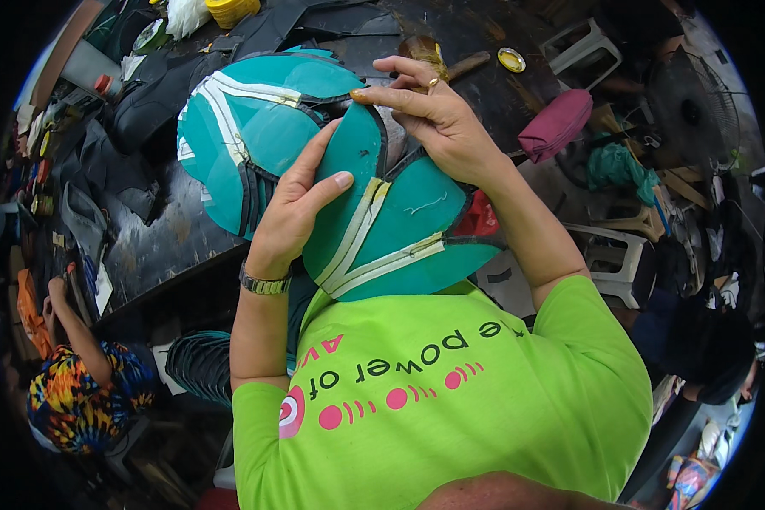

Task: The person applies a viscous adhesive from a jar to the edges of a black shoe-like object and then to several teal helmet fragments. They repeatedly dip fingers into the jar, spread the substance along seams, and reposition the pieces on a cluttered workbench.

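One teal panel (404, 223), between both hands (291, 208), under left thumb (326, 189)

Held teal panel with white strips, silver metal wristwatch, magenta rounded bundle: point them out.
Held teal panel (391, 229): head view, on its bare teal middle.
Silver wristwatch (265, 285): head view, on its band.
Magenta bundle (556, 126): head view, on its side.

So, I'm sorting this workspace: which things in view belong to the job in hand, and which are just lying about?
In the job: held teal piece, stacked teal pieces, perhaps the amber container.
Seemingly unrelated: pink bundle, green bag, fan.
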A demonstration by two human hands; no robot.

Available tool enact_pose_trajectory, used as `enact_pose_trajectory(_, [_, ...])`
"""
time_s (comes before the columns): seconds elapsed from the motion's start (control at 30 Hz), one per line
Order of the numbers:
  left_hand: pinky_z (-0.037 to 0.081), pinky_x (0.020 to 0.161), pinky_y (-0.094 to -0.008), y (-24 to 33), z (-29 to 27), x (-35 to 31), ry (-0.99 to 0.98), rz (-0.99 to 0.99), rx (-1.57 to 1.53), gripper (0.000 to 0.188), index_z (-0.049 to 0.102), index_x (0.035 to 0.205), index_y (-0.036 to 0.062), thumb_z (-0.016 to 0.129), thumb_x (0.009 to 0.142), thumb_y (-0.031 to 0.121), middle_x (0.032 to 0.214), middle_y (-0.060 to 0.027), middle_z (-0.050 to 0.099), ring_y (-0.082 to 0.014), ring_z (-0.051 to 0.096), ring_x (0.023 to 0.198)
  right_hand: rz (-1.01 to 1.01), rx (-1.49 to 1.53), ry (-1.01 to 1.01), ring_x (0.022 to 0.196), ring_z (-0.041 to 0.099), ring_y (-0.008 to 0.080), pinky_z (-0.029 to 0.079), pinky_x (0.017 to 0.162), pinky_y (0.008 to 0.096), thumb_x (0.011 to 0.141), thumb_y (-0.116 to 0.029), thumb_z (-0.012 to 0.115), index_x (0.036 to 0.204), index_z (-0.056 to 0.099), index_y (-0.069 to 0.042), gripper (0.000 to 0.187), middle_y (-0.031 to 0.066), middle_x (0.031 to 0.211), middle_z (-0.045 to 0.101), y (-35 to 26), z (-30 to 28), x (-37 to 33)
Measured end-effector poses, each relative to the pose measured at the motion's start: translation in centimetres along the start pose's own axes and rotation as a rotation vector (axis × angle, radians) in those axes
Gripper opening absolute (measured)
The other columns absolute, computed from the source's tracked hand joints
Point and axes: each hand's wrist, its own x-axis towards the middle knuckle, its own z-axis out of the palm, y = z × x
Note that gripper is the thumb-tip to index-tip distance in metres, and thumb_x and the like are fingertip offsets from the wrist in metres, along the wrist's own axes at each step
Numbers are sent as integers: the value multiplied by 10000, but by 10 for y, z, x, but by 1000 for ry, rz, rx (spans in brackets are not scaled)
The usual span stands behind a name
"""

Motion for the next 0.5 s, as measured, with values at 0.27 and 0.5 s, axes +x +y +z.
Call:
enact_pose_trajectory(0.27, [392, 1098, -290, 0, 0, -5, 15, -11, -147, 628, 350, 1548, 23, 595, 970, 60, 1479, -93, 499, -151, 504, 1302, -108, -128, 56, 1135, 564, 250, 463, 985, 328, 838, 128, 565, 1177, 765, -186, 503, 82, 1351, 579, -5, -2, -12])
enact_pose_trajectory(0.5, [431, 1060, -282, 1, 3, -8, 21, -34, -190, 620, 355, 1541, 18, 596, 972, 64, 1440, -89, 529, -138, 541, 1250, -393, -294, 69, 1166, 560, 301, 455, 1009, 396, 752, 91, 671, 1104, 787, -201, 472, 77, 1309, 628, -13, -6, -18])
